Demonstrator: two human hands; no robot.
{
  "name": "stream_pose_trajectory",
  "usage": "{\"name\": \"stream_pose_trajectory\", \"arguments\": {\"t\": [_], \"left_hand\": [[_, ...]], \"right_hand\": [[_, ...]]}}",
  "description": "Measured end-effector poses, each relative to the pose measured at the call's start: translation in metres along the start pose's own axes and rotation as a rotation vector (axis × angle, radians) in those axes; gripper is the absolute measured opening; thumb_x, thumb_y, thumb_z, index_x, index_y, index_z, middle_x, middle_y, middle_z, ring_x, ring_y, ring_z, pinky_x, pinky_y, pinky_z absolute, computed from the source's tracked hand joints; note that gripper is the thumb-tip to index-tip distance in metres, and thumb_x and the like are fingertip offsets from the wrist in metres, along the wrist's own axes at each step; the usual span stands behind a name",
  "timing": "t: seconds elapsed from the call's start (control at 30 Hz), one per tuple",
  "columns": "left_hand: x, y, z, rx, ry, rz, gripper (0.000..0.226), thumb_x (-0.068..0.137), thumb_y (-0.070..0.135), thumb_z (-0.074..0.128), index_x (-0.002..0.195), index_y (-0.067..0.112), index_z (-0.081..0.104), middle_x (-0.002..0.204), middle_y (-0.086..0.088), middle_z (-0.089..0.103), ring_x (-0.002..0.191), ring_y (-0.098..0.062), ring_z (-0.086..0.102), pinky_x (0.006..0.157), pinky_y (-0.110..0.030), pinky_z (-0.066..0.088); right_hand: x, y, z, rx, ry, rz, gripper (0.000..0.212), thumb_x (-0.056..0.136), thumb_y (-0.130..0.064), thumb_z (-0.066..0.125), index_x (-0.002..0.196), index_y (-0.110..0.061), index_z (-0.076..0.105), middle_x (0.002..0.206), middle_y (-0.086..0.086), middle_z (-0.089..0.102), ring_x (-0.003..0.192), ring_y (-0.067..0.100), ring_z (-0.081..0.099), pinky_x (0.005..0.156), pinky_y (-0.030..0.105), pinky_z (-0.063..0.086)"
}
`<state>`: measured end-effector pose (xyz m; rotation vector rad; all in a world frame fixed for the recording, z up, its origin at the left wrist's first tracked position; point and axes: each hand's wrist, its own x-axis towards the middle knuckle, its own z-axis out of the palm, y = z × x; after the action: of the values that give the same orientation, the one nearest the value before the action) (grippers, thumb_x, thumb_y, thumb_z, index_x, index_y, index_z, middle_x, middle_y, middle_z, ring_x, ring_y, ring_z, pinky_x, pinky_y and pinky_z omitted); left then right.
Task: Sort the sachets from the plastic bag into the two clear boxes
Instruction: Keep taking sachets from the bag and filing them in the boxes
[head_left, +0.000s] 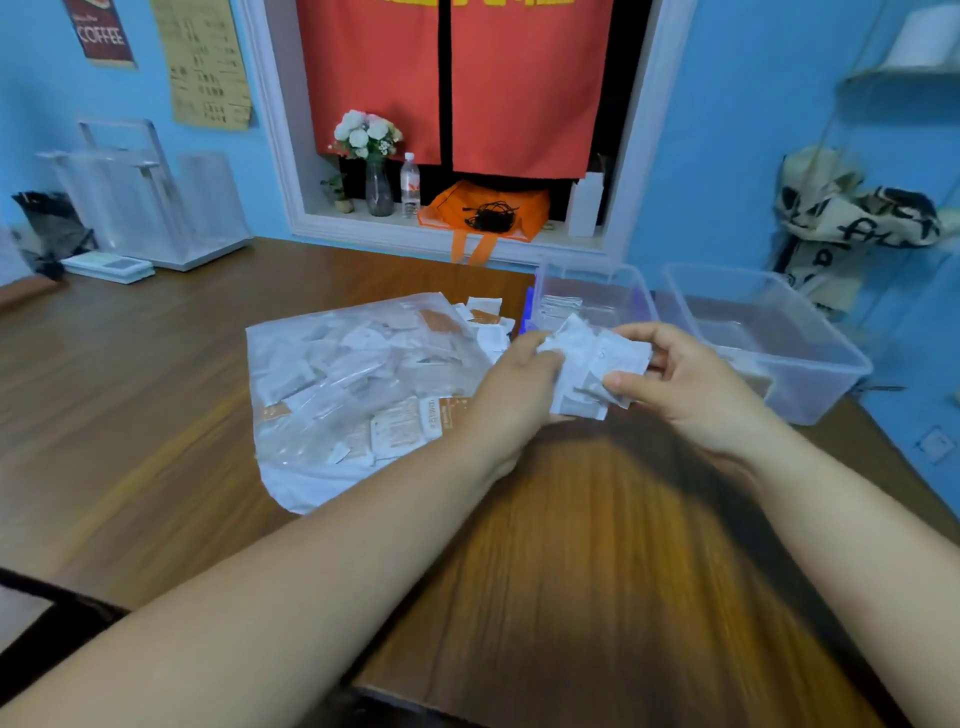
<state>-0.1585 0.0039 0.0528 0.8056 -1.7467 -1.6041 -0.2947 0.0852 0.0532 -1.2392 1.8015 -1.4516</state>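
Holding a small bundle of white sachets (592, 364) between them, the 2 hands are working just in front of the first clear box (640, 292) — a spot that is probably keeping each drop short. The left hand (514, 384) is gripping the bundle's left edge, fingers curled over it and the back of the hand facing up. The right hand (685, 384) is pinching the right side, thumb lying across the top sachet and fingers curled beneath. Both forearms are reaching forward over the wooden table (156, 364) and converging. The hands seem to be fanning the bundle to tell the kinds apart. The plastic bag (311, 364) is lying flat to the left with many sachets inside, a few spilling from its far end. The first box is holding some white sachets; the second clear box (831, 358) is sitting beside it — its contents are too blurred to tell.
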Motion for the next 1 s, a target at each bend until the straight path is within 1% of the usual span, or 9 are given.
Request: {"name": "stream_pose_trajectory", "arguments": {"t": [0.1,0.17,0.23,0.3,0.43,0.53,0.67,0.83,1.0], "left_hand": [[0.006,-0.005,0.028,0.06,-0.15,0.069,0.021,0.09,0.029,0.057,0.109,0.025,0.052,0.105,0.006,0.064,0.098,-0.008,0.062,0.093,-0.033,0.051],[0.007,-0.01,0.042,0.115,-0.252,0.123,0.029,0.084,0.023,0.069,0.104,0.028,0.048,0.093,0.018,0.06,0.081,0.014,0.058,0.076,-0.01,0.049],[0.009,-0.016,0.051,0.181,-0.286,0.149,0.03,0.082,0.013,0.069,0.095,0.028,0.047,0.084,0.02,0.054,0.068,0.02,0.053,0.062,-0.001,0.042],[0.012,-0.023,0.055,0.243,-0.288,0.171,0.028,0.083,0.011,0.067,0.096,0.026,0.047,0.086,0.018,0.053,0.074,0.011,0.053,0.063,-0.002,0.039],[0.018,-0.031,0.053,0.415,-0.32,0.231,0.03,0.089,0.019,0.06,0.113,0.027,0.043,0.099,0.016,0.051,0.083,0.008,0.048,0.068,0.001,0.036],[0.022,-0.035,0.049,0.478,-0.374,0.244,0.028,0.093,0.019,0.053,0.114,0.031,0.039,0.106,0.015,0.052,0.091,0.005,0.05,0.075,-0.005,0.038],[0.023,-0.038,0.05,0.508,-0.454,0.223,0.032,0.092,0.015,0.053,0.116,0.028,0.036,0.112,0.009,0.049,0.096,-0.001,0.05,0.08,-0.013,0.041],[0.026,-0.04,0.052,0.506,-0.429,0.234,0.038,0.089,0.016,0.058,0.115,0.029,0.034,0.116,0.007,0.048,0.109,-0.007,0.049,0.095,-0.023,0.043],[0.03,-0.045,0.047,0.551,-0.331,0.203,0.039,0.09,0.017,0.057,0.118,0.03,0.034,0.116,0.006,0.05,0.106,-0.007,0.05,0.089,-0.021,0.044]], "right_hand": [[-0.011,0.012,-0.022,-0.087,0.136,0.003,0.034,0.082,-0.007,0.07,0.106,-0.027,0.056,0.11,-0.003,0.066,0.096,0.013,0.062,0.072,0.018,0.052],[-0.018,0.018,-0.032,-0.152,0.198,-0.01,0.037,0.08,-0.005,0.07,0.108,-0.024,0.054,0.106,-0.007,0.063,0.093,0.007,0.06,0.063,0.009,0.048],[-0.024,0.023,-0.037,-0.198,0.223,-0.039,0.039,0.078,-0.002,0.071,0.106,-0.023,0.054,0.1,-0.011,0.06,0.086,0.0,0.058,0.065,0.006,0.046],[-0.027,0.029,-0.039,-0.297,0.243,-0.063,0.042,0.075,-0.005,0.075,0.104,-0.026,0.054,0.099,-0.012,0.057,0.086,0.001,0.057,0.07,0.007,0.044],[-0.026,0.039,-0.043,-0.432,0.21,-0.029,0.051,0.075,-0.013,0.077,0.117,-0.03,0.052,0.115,-0.005,0.054,0.098,0.008,0.055,0.08,0.016,0.042],[-0.025,0.043,-0.044,-0.544,0.093,0.003,0.058,0.083,-0.02,0.07,0.135,-0.024,0.045,0.127,-0.005,0.052,0.113,0.008,0.049,0.09,0.015,0.039],[-0.027,0.045,-0.042,-0.664,-0.078,0.071,0.062,0.091,-0.03,0.058,0.145,-0.031,0.027,0.137,-0.006,0.044,0.127,0.01,0.036,0.105,0.027,0.033],[-0.026,0.041,-0.035,-0.566,-0.105,-0.007,0.063,0.09,-0.022,0.06,0.144,-0.027,0.027,0.134,-0.011,0.048,0.116,0.003,0.048,0.097,0.017,0.037],[-0.027,0.04,-0.035,-0.58,-0.077,-0.048,0.048,0.091,-0.017,0.06,0.133,-0.031,0.043,0.12,-0.019,0.05,0.107,-0.001,0.05,0.087,0.009,0.041]]}}
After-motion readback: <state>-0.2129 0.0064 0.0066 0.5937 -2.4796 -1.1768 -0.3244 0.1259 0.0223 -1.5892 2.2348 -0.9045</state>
